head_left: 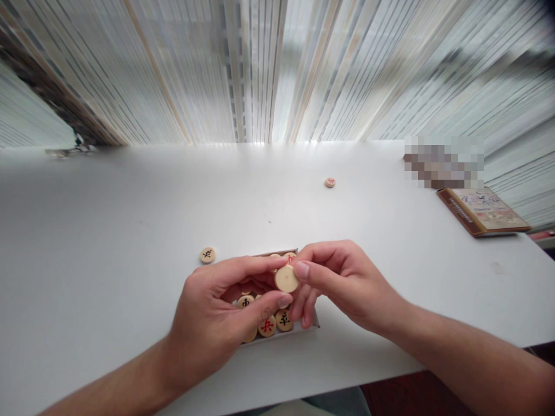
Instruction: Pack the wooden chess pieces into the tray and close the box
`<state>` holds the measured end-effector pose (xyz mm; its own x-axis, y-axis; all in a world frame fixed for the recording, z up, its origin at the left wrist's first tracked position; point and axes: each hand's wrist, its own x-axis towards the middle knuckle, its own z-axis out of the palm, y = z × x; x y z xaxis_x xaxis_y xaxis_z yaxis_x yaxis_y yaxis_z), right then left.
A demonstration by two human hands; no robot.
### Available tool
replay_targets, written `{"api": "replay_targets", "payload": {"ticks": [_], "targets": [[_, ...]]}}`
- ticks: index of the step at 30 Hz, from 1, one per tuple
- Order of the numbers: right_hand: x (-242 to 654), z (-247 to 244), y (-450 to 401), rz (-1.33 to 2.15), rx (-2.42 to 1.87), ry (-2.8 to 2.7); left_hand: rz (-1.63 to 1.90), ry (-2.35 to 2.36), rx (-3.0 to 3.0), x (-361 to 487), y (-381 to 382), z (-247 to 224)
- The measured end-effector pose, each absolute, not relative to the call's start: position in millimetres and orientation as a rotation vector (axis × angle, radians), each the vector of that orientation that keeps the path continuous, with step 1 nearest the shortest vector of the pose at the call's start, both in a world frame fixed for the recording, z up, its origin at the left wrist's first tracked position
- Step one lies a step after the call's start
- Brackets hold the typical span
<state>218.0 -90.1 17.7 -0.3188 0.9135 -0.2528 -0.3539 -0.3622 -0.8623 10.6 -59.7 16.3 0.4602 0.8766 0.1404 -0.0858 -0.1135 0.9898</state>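
A round wooden Chinese chess piece is held up with a plain, unmarked face toward me. My left hand has its thumb and forefinger curved around the left side of that piece. On its right edge, my right hand pinches it between thumb and fingers. Directly beneath both hands lies an open shallow box of Chinese chess pieces, partly hidden by them. Among those inside are a red-marked piece and a black-marked piece.
On the white table, a loose black-marked piece lies beyond my left hand. A red-marked piece lies farther back. A brown-edged box or booklet sits at the right edge beside a pixelated item. Striped curtains hang behind.
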Motion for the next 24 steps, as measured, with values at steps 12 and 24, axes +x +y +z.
{"api": "replay_targets", "payload": {"ticks": [12, 24], "targets": [[216.3, 20.3, -91.1, 1.874, -0.965, -0.887, 0.959, 0.679, 1.501, 9.7, -58.2, 16.8], [214.3, 21.1, -93.7, 1.882, -1.002, -0.858, 1.001, 0.616, 1.796, 5.9, -56.4, 13.1]]}}
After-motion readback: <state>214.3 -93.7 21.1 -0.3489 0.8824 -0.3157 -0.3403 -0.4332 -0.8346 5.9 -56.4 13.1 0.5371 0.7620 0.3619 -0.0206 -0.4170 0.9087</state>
